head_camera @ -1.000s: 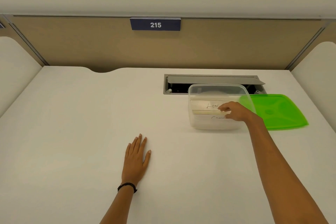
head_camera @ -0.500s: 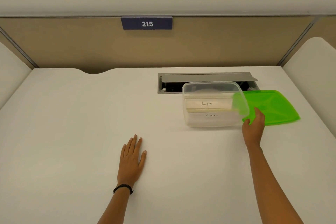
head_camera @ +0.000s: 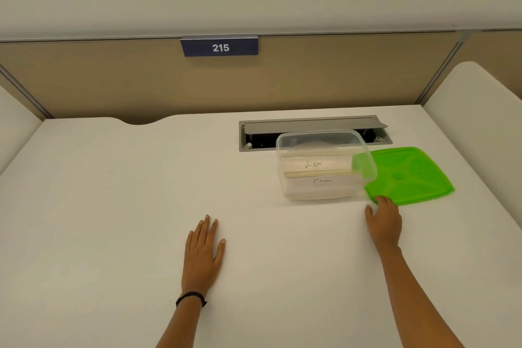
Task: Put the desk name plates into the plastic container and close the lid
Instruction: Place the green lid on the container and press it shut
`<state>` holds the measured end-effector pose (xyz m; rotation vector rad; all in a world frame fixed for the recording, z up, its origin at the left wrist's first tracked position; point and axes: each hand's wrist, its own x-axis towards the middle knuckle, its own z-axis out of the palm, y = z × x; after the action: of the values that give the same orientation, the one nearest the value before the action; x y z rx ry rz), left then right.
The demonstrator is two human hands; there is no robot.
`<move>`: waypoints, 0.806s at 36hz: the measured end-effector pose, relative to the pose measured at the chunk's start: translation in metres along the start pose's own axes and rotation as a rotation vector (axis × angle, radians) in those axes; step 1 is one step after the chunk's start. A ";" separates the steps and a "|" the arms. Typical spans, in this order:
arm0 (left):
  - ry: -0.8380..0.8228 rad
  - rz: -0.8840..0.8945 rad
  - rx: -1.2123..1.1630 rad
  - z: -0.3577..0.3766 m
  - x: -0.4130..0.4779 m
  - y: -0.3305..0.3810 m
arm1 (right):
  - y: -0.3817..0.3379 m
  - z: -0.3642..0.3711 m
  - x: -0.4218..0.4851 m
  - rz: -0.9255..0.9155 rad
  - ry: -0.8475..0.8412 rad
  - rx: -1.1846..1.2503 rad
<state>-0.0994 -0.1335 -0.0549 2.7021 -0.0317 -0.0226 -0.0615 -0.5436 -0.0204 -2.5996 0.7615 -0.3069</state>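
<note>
A clear plastic container (head_camera: 285, 178) stands open on the white desk, right of centre. Two white desk name plates lie inside it: one reads "LION" (head_camera: 313, 164), and the other (head_camera: 322, 181) in front of it has partly hidden writing. The green lid (head_camera: 409, 175) lies flat on the desk, touching the container's right side. My right hand (head_camera: 384, 220) is at the lid's near left corner, its fingers curled onto the edge. My left hand (head_camera: 203, 246) rests flat on the desk, fingers straight, well left of the container.
A grey cable hatch (head_camera: 310, 126) is set into the desk just behind the container, its flap raised. A tan partition with a blue "215" sign (head_camera: 219, 47) closes the back. White side panels stand on both sides.
My right hand came out of the container, leaving the name plate inside, and moved right to the lid's near corner. My left hand stayed flat on the desk.
</note>
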 end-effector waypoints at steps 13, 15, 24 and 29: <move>-0.011 0.017 -0.006 -0.006 -0.003 0.005 | 0.011 -0.012 -0.060 0.131 0.167 -0.009; -0.010 0.021 0.001 -0.007 -0.003 0.005 | 0.011 -0.014 -0.069 0.181 0.223 0.054; -0.016 0.024 -0.026 -0.003 -0.003 0.001 | -0.008 -0.030 -0.101 0.295 0.429 0.256; -0.024 0.041 -0.021 -0.004 -0.004 0.000 | -0.025 -0.045 -0.110 0.219 0.513 0.354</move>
<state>-0.1034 -0.1318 -0.0516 2.6796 -0.0935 -0.0422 -0.1553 -0.4775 0.0207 -2.0961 1.0391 -0.9678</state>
